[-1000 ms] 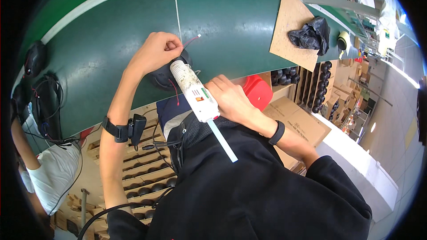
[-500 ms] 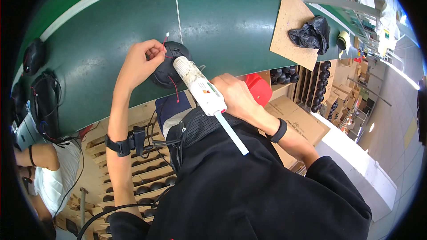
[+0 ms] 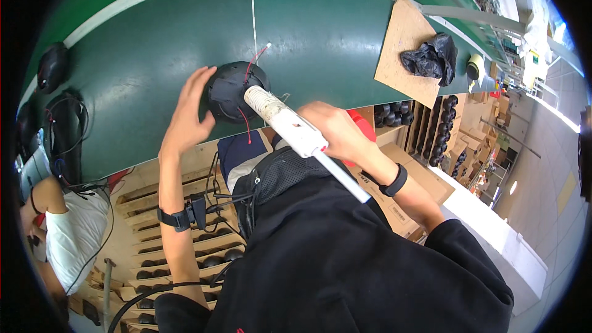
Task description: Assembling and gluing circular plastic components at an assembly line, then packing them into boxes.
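On the green bench lies a round black plastic housing (image 3: 229,95), with a thin red wire (image 3: 251,66) ending in a white connector at its far side and a second red wire (image 3: 248,128) at its near side. My right hand (image 3: 336,128) grips a white hot glue gun (image 3: 290,124) whose front end reaches over the housing. The gun's very tip is hard to make out. A pale glue stick (image 3: 342,176) sticks out of its back. At the housing's left edge is my left hand (image 3: 188,117), fingers apart, thumb and fingertips close around the rim.
A brown board (image 3: 404,55) with a crumpled black plastic bag (image 3: 431,58) lies at the right of the green bench (image 3: 142,43). Black parts (image 3: 65,129) with cables sit at the left, near another person's white sleeve (image 3: 77,228). Under the bench, wooden racks (image 3: 148,240) hold several black pieces.
My left hand has let go of the red wire and moved down to the housing's left side, its fingers spreading. The wire with the white connector now leans to the right.
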Demonstrator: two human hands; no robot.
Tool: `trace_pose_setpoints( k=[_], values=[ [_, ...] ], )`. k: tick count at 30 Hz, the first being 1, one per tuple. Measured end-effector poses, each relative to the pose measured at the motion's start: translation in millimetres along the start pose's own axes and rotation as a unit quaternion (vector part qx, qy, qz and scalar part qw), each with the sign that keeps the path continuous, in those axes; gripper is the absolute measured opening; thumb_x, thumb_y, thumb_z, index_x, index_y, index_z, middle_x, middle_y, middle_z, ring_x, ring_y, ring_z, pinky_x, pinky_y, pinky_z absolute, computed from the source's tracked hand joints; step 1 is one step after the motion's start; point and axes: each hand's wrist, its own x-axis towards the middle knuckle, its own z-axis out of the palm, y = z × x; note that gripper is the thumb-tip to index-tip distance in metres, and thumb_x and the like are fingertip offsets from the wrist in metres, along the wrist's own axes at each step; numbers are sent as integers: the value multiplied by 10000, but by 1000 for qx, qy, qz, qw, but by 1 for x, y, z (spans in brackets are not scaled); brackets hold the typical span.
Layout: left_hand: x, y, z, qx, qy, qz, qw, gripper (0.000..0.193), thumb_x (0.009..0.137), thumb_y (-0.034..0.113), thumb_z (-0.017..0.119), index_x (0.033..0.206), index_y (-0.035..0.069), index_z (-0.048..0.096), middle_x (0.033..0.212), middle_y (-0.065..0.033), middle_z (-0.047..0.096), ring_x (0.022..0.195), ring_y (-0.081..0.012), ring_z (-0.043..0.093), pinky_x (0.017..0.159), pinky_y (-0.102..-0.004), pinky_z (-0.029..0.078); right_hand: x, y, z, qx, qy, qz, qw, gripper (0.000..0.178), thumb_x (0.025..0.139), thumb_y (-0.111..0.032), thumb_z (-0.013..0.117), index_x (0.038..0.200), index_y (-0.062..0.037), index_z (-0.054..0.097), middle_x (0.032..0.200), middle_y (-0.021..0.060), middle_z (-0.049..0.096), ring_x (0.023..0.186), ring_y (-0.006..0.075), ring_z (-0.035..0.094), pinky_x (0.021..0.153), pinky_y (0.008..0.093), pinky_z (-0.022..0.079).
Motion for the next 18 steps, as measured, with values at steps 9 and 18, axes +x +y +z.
trace_pose_setpoints(
  k=[9, 18],
  values=[
    [-4, -11, 51, 21, 119, 66, 990, 1183, 514, 242, 953, 1494, 10, 331, 1501, -267, 380, 1421, -442, 344, 1194, -469, 308, 4, -14, -47, 37, 0, 122, 992, 175, 838, -119, 701, 958, 6, 679, 873, 214, 691, 837, 328, 717, 709, 414, 535],
    [-219, 48, 12, 29, 516, -210, 830, 1262, 480, 410, 961, 1489, 3, 322, 1405, -239, 425, 1326, -408, 441, 1123, -473, 397, 6, 113, -94, 459, 70, 129, 876, 471, 923, -197, 669, 1344, -22, 553, 1195, 144, 681, 554, 111, 566, 483, 244, 453]
  ],
)
